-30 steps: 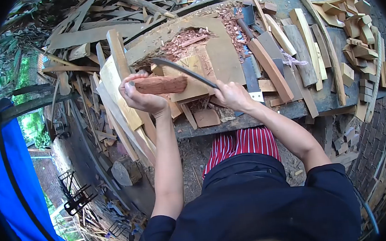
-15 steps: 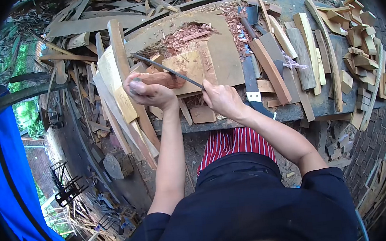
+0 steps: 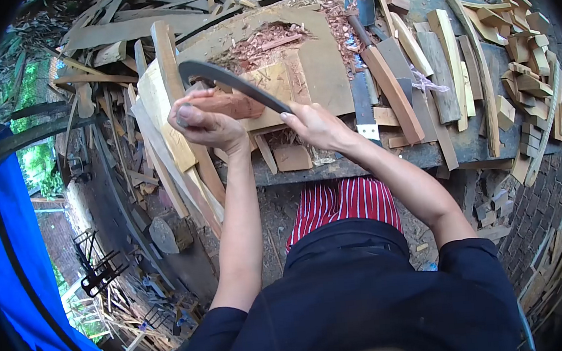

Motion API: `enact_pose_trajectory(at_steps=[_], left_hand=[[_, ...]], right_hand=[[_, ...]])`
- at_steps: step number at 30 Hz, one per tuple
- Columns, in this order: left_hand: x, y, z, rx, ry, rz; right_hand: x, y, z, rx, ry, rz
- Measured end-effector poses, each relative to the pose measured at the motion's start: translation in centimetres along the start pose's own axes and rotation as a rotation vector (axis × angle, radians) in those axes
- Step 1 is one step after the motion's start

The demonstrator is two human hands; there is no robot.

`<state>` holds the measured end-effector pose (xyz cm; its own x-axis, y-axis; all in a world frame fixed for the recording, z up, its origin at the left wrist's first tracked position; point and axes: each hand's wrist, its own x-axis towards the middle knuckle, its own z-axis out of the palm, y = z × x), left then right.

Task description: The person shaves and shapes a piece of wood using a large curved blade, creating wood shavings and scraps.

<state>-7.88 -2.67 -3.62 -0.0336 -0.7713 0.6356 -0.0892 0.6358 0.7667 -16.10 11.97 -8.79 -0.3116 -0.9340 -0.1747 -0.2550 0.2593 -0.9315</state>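
Observation:
A reddish-brown piece of wood (image 3: 235, 104) is gripped at its left end by my left hand (image 3: 208, 125), over the left part of the bench. My right hand (image 3: 315, 124) is closed on the handle end of a dark curved blade (image 3: 236, 82). The blade slants up and left, its broad face turned to view and its hooked tip above my left hand. Whether its edge touches the wood cannot be made out. Beneath both lies a pale wooden block (image 3: 274, 79), with red chips (image 3: 263, 43) behind it.
The workbench (image 3: 334, 169) bears a saw (image 3: 363, 108) with a white-and-black handle and a reddish wooden bar (image 3: 392, 95). Long strips lie further right, beside a pile of small wood blocks (image 3: 527, 84). Long planks (image 3: 167, 58) lean at the left edge.
The blade has rolled from nearly edge-on to showing its broad face, with its tip raised and shifted left. Both hands and the reddish-brown wood have moved slightly.

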Motion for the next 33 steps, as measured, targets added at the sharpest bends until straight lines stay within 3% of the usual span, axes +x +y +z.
enact_pose_trajectory(at_steps=[4, 6, 7, 9, 10, 13, 14, 16, 17, 19, 21, 23, 25, 27, 29, 31, 33], left_hand=[[-0.4, -0.4, 0.0, 0.033, 0.056, -0.020], [-0.5, 0.5, 0.4, 0.032, 0.062, -0.050], [-0.4, 0.6, 0.4, 0.021, 0.063, -0.070], [-0.3, -0.3, -0.2, 0.055, 0.051, -0.005], [-0.3, -0.7, -0.3, 0.065, 0.033, 0.030], [0.1, -0.9, 0.2, 0.053, 0.007, 0.127], [0.1, -1.0, 0.2, 0.030, 0.035, 0.032], [0.2, -0.7, 0.3, 0.009, 0.060, -0.056], [0.1, -0.5, 0.5, -0.009, 0.062, -0.044], [-0.4, -0.2, 0.2, -0.013, 0.026, -0.001], [-0.5, -0.1, 0.2, 0.031, 0.039, 0.005], [-0.4, -0.3, 0.3, 0.036, 0.055, 0.012], [-0.4, -0.2, 0.3, 0.039, 0.055, -0.006], [-0.3, -0.4, 0.0, 0.036, 0.067, -0.015], [-0.3, -0.9, 0.0, 0.096, 0.065, 0.067], [0.2, -1.0, 0.5, 0.046, 0.042, 0.111], [0.2, -1.2, 0.2, 0.023, 0.064, -0.031]], right_hand=[[-0.6, -7.2, -2.6, -0.104, 0.121, -0.146], [-0.6, -10.0, -3.4, -0.067, 0.397, -0.451], [-0.6, -9.5, -2.9, -0.067, 0.390, -0.453], [-1.1, -6.4, -0.8, -0.125, 0.361, -0.269], [-1.2, -2.9, 0.9, -0.276, 0.245, -0.120], [-1.0, 1.4, 2.4, -0.430, 0.215, -0.048], [-0.8, 1.6, 2.4, -0.425, 0.211, -0.047], [0.4, 1.8, 1.6, -0.126, 0.072, -0.016], [0.6, 0.6, 0.5, -0.134, 0.088, -0.026], [0.3, -2.6, -1.4, 0.284, -0.149, 0.392], [0.2, -4.1, -1.6, 0.083, 0.188, -0.056], [-0.5, -8.1, -3.3, 0.061, 0.206, -0.071], [-0.8, -9.9, -3.6, -0.031, 0.484, -0.372], [-0.8, -6.7, -1.5, -0.041, 0.481, -0.374], [-0.9, 0.1, 2.0, -0.445, 0.113, 0.074], [-0.3, 0.5, 1.6, -0.400, 0.116, 0.075], [-0.9, 0.2, 1.5, -0.340, 0.090, 0.104]])
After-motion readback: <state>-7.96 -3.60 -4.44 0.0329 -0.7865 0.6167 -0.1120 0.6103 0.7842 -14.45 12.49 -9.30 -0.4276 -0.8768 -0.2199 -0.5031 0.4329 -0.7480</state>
